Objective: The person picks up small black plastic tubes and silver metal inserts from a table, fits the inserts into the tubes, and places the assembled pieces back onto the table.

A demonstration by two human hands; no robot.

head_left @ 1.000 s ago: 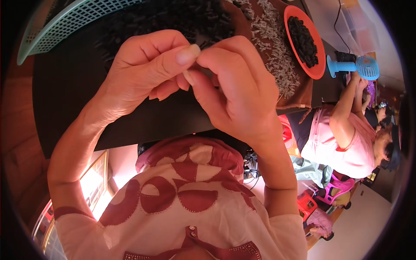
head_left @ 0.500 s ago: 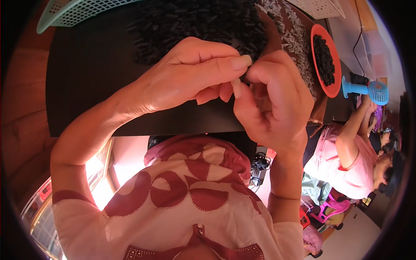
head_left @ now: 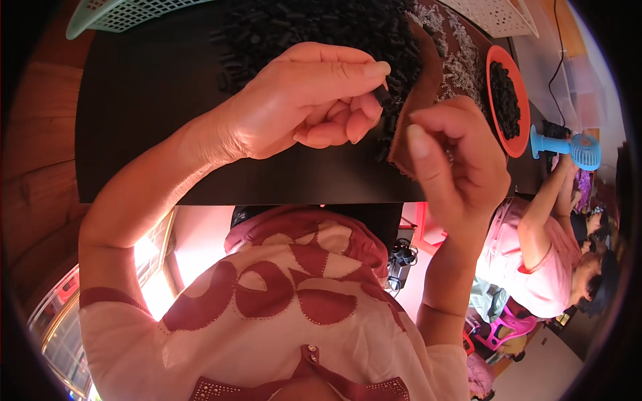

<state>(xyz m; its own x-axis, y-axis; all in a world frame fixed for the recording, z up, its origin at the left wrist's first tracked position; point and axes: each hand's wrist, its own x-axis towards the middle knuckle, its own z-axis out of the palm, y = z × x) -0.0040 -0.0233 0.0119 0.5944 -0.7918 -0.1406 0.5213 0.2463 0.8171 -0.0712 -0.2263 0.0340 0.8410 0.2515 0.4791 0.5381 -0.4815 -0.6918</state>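
Note:
Between thumb and fingers, my left hand [head_left: 297,97] pinches a small black cylindrical piece [head_left: 383,96], raised over the dark table. My right hand [head_left: 465,150] is lifted a little to the right and apart from that piece. Its thumb and forefinger tips come close together and the other fingers curl; anything between them is too small or hidden. Behind my hands spreads a pile of similar black cylinders [head_left: 321,25]. Small silvery pieces [head_left: 463,63] lie scattered on a brown cloth [head_left: 418,93] beyond my right hand.
An orange bowl [head_left: 516,146] of black pieces stands at the right, beside a small blue fan [head_left: 552,142]. A pale green basket [head_left: 120,15] is at the far left, a white one [head_left: 498,19] at the far right. Another person [head_left: 528,260] sits to the right.
My hands, together before, have come apart. The right moved right and toward me; the left moved slightly away, and the black piece in it now shows.

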